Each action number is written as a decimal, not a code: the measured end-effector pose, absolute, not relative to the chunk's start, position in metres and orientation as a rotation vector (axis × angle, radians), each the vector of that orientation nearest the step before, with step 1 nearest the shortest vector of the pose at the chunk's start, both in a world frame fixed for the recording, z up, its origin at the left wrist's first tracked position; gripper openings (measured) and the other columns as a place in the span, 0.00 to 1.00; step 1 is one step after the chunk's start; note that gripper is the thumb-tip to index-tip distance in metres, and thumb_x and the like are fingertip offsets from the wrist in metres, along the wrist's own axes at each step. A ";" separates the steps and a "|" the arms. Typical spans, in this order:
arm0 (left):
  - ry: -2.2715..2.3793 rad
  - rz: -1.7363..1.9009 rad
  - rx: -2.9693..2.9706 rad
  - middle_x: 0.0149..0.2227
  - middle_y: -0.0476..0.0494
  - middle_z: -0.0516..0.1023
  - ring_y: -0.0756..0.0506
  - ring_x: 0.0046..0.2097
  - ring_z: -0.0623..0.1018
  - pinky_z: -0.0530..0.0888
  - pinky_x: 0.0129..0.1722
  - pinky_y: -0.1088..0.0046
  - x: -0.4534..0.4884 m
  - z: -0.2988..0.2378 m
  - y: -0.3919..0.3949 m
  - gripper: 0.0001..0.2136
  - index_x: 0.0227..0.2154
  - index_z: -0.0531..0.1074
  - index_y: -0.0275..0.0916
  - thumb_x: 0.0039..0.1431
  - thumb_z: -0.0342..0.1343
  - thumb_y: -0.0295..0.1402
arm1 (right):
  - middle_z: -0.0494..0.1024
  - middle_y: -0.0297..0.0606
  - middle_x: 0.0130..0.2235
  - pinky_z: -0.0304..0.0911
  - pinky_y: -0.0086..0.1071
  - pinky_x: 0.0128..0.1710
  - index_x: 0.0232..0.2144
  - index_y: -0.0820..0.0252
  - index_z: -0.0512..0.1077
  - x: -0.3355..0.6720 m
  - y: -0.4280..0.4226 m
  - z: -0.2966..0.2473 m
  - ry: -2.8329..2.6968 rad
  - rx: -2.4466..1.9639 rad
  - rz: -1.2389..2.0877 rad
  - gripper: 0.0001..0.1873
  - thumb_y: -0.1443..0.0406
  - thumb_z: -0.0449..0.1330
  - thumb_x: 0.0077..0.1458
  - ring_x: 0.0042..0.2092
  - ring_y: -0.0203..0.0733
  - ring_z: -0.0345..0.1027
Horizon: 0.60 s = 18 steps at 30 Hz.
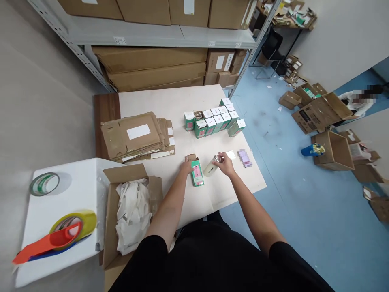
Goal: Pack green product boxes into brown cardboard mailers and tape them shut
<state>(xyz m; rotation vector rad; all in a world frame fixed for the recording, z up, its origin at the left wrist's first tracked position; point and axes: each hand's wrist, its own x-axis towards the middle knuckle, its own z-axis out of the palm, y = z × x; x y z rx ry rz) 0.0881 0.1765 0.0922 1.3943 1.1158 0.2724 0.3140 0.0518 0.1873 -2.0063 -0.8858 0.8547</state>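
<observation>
My left hand (186,166) is closed around the flap end of a green and pink carton (197,173), which lies on the table with its brown inner flap (191,157) folded out. Just right of it, a cream bottle (209,168) with a shiny metal top leans at a tilt. The fingers of my right hand (225,164) grip that bottle by its metal end. A small white card (231,155) is beside the right hand. Farther back stand several green cartons with white tops (218,121); one of them (198,116) is open and shows a metallic round end.
Flattened cardboard boxes (133,136) are stacked on the table's left. An open box of white paper (133,215) stands at the near left, beside a white surface with tape rolls and an orange dispenser (57,239). Behind the table rises a shelf (164,36) with cartons.
</observation>
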 end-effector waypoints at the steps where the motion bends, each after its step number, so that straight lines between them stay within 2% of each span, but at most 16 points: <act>1: 1.121 0.251 1.410 0.74 0.31 0.51 0.32 0.61 0.72 0.71 0.56 0.60 0.088 0.092 0.176 0.30 0.50 0.75 0.40 0.42 0.75 0.41 | 0.78 0.38 0.42 0.70 0.42 0.45 0.51 0.56 0.71 0.313 0.052 0.188 -0.869 -2.008 0.852 0.37 0.46 0.70 0.42 0.40 0.45 0.70; 4: 1.140 0.135 1.563 0.75 0.31 0.48 0.31 0.63 0.71 0.68 0.60 0.58 0.088 0.091 0.174 0.28 0.49 0.75 0.39 0.45 0.74 0.40 | 0.78 0.40 0.43 0.70 0.42 0.44 0.52 0.57 0.71 0.310 0.057 0.194 -0.834 -2.012 0.781 0.37 0.46 0.70 0.42 0.39 0.46 0.71; 9: 0.999 0.198 1.933 0.75 0.39 0.52 0.29 0.75 0.48 0.54 0.71 0.51 0.088 0.081 0.150 0.22 0.48 0.77 0.43 0.49 0.71 0.30 | 0.78 0.47 0.50 0.70 0.43 0.50 0.56 0.59 0.69 0.299 0.080 0.206 -0.890 -1.928 0.564 0.39 0.46 0.68 0.47 0.45 0.49 0.73; 14: 0.937 0.351 2.217 0.68 0.34 0.65 0.33 0.71 0.62 0.66 0.66 0.49 0.080 0.065 0.103 0.14 0.45 0.75 0.41 0.55 0.66 0.28 | 0.80 0.46 0.48 0.71 0.42 0.47 0.55 0.61 0.70 0.278 0.092 0.206 -0.959 -1.819 0.570 0.38 0.44 0.68 0.48 0.42 0.47 0.74; 18: 1.037 0.497 2.211 0.62 0.34 0.71 0.34 0.69 0.66 0.66 0.68 0.50 0.073 0.056 0.069 0.14 0.42 0.75 0.41 0.53 0.67 0.26 | 0.81 0.43 0.44 0.71 0.42 0.47 0.51 0.60 0.71 0.272 0.078 0.200 -1.016 -1.810 0.600 0.36 0.45 0.69 0.46 0.41 0.47 0.74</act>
